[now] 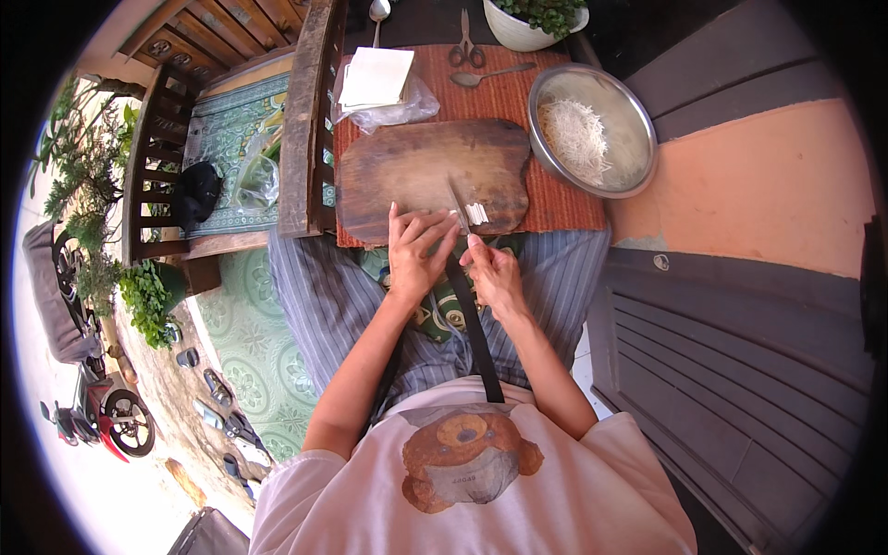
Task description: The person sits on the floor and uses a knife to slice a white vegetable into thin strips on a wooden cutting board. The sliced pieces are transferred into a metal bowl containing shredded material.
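My right hand (494,276) is closed around the handle of a knife (459,200), whose blade points away from me over a worn wooden cutting board (423,156). Just right of the blade lie short white strips (476,214) of food. My left hand (420,253) rests at the near edge of the board, left of the knife, with its fingertips by a small white piece at the blade; whether it grips that piece cannot be told. A metal bowl (638,166) at the board's right holds a heap of thin white shreds (576,139).
A stack of white sheets (378,75) lies on a plastic bag (416,104) behind the board. Scissors (465,52), a spoon (492,73) and a potted plant's white pot (527,31) are farther back. A wooden rail (305,125) stands at the left.
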